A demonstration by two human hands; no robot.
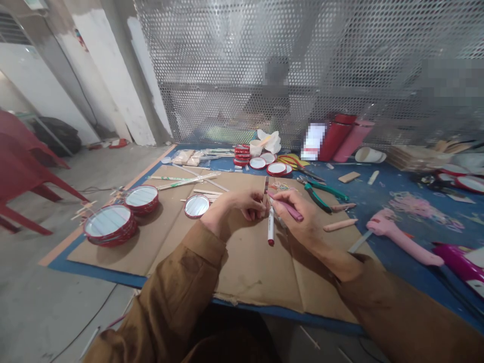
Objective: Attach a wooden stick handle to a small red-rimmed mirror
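My left hand (245, 205) grips a white marker with a red end (270, 227), which stands nearly upright just past its fingertips. My right hand (298, 217) holds a pink marker (288, 207) slanted across its fingers, and the two hands nearly touch. Both are above a creased brown cardboard sheet (257, 282). Left of my left hand lies a round red-rimmed disc with a mirror-like face (196, 206). Two thicker red-rimmed discs (109, 225) (141, 199) sit farther left, striped with pale bands.
The cardboard rests on a blue mat (381, 189) holding green-handled pliers (325, 194), red-rimmed discs, wooden sticks, rubber bands and pink objects. Red plastic chairs (22, 171) stand at left. Behind is a perforated metal screen (234, 60), with a blurred person beyond it.
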